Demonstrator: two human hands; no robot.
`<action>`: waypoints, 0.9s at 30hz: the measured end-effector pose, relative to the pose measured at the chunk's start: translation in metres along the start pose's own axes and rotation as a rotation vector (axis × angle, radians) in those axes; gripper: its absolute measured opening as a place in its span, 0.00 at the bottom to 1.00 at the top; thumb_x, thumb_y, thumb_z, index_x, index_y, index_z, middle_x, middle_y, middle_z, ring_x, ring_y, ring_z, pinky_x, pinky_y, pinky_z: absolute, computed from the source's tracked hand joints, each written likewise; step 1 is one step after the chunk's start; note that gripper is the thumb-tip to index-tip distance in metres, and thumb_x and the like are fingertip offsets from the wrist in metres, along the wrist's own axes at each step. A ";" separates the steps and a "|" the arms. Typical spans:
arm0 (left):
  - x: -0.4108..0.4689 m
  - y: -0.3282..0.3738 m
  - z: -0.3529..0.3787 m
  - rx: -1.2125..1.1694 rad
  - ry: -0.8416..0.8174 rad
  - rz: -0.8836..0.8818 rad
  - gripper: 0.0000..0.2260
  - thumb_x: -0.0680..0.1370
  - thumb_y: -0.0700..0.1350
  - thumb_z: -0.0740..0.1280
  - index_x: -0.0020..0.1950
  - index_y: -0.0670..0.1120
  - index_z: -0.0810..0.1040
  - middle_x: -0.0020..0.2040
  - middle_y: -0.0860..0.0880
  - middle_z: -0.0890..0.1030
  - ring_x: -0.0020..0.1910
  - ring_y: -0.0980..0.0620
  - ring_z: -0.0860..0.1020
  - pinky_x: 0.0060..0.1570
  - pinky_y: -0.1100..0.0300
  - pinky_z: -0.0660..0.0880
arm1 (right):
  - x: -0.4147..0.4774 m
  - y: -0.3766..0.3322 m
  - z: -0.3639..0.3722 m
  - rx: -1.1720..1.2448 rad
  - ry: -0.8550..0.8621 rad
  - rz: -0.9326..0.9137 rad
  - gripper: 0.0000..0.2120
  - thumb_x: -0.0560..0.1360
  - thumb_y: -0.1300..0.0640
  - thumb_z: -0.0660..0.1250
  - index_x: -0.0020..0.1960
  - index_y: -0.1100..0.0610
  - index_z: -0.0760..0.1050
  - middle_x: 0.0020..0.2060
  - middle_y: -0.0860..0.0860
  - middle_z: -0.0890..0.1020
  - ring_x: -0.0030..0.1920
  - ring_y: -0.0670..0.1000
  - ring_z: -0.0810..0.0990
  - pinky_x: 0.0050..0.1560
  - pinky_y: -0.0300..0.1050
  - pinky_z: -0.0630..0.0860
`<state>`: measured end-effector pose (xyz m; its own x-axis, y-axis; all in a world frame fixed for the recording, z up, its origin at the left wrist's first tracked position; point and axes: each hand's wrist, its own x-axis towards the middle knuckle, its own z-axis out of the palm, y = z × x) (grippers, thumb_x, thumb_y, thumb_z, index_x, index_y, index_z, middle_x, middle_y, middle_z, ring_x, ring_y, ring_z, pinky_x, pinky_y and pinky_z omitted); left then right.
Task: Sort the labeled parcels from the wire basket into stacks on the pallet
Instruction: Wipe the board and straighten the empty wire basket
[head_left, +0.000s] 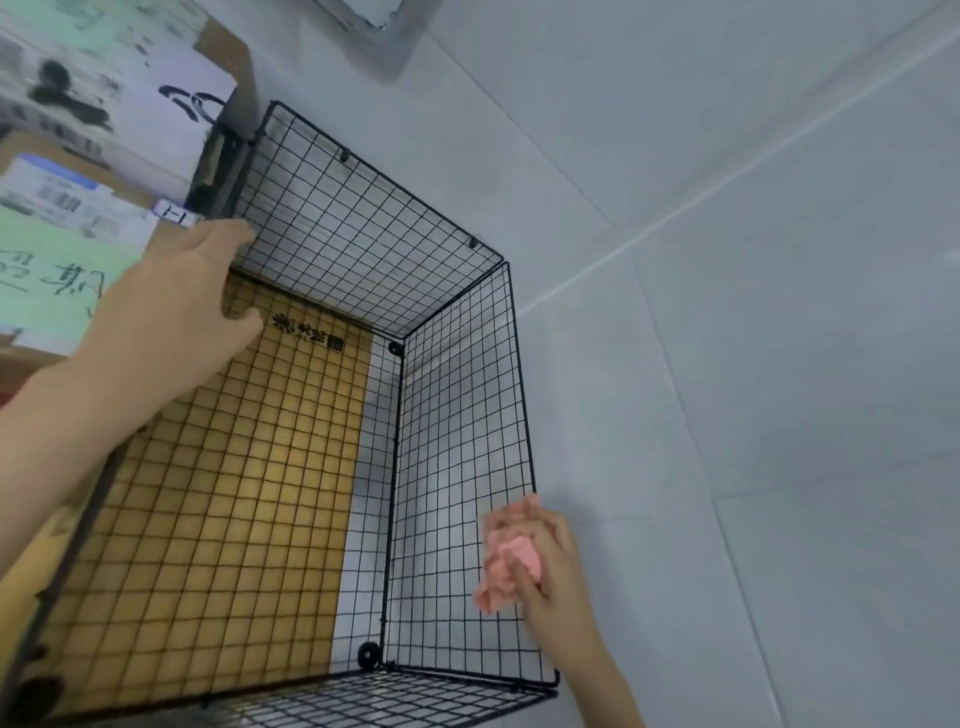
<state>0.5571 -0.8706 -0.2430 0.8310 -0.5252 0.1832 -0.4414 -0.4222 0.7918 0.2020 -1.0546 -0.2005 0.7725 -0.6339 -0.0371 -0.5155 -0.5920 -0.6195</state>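
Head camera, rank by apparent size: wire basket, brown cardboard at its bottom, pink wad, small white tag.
Largest to smallest:
1. wire basket
2. brown cardboard
3. pink wad, held in the right hand
4. small white tag
The wad is nearer the camera, so the order of those last two is unsure.

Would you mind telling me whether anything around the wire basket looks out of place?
One thing: the right hand grips a crumpled pink scrap at the wire basket wall, and it looks unlike a labeled parcel. The basket itself shows no parcels inside; nothing looks damaged or spilled.

pale grey tiled floor, light grout lines
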 end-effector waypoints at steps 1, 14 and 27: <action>-0.001 0.000 -0.001 0.004 0.001 0.004 0.31 0.73 0.38 0.72 0.75 0.44 0.66 0.73 0.42 0.69 0.68 0.39 0.69 0.64 0.40 0.70 | -0.008 -0.003 0.000 0.010 -0.009 0.012 0.10 0.79 0.71 0.61 0.51 0.59 0.78 0.61 0.44 0.72 0.53 0.50 0.81 0.38 0.46 0.84; -0.005 -0.001 -0.001 0.063 -0.048 0.081 0.35 0.71 0.40 0.76 0.74 0.40 0.66 0.70 0.36 0.71 0.70 0.36 0.66 0.67 0.38 0.67 | 0.011 0.014 -0.003 -0.182 -0.055 -0.021 0.15 0.76 0.69 0.64 0.52 0.50 0.78 0.59 0.34 0.68 0.68 0.41 0.68 0.67 0.36 0.67; -0.009 0.003 -0.006 0.033 -0.046 0.116 0.37 0.71 0.41 0.76 0.76 0.44 0.64 0.76 0.46 0.66 0.74 0.43 0.64 0.70 0.45 0.64 | 0.168 0.013 -0.004 -0.306 -0.038 -0.122 0.08 0.78 0.65 0.65 0.51 0.53 0.77 0.54 0.42 0.67 0.59 0.52 0.73 0.63 0.47 0.74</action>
<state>0.5507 -0.8624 -0.2386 0.7573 -0.6055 0.2449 -0.5457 -0.3804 0.7467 0.3236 -1.1703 -0.2116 0.8458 -0.5334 -0.0101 -0.5013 -0.7882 -0.3569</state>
